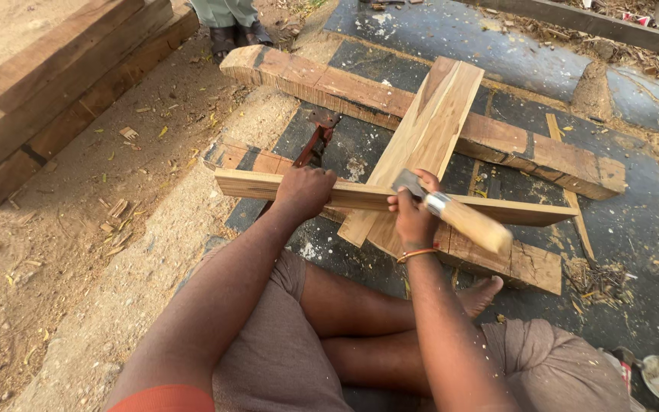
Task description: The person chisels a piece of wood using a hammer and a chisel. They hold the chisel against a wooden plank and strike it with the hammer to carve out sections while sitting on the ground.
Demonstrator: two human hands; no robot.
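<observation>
Down on the ground, a person sits cross-legged on a dark sheet (634,221) with a long narrow wooden strip (345,194) lying crosswise in front of the knees. That strip runs left to right and rests on top of a broader pale plank (429,130), which slants away from the person and crosses over a thick reddish beam (360,91) lying farther back. The left hand (304,191) presses down on the strip left of the crossing, its fingers curled together over the far edge of the wood. The right hand (413,217) is clamped around a chisel (451,210), fingers wrapped tight near the metal collar; the grey blade points up and left and meets the wood right where strip and plank cross, while the pale wooden handle sticks out to the lower right past the wrist, which wears an orange band. A rust-red metal clamp (316,137) stands just behind the left hand. Wood chips (596,278) lie scattered on the sheet to the right, near a bare foot (478,294). Off to the upper left, heavy timbers (55,84) are stacked on sandy soil, and another person's feet (232,34) show at the top edge.
</observation>
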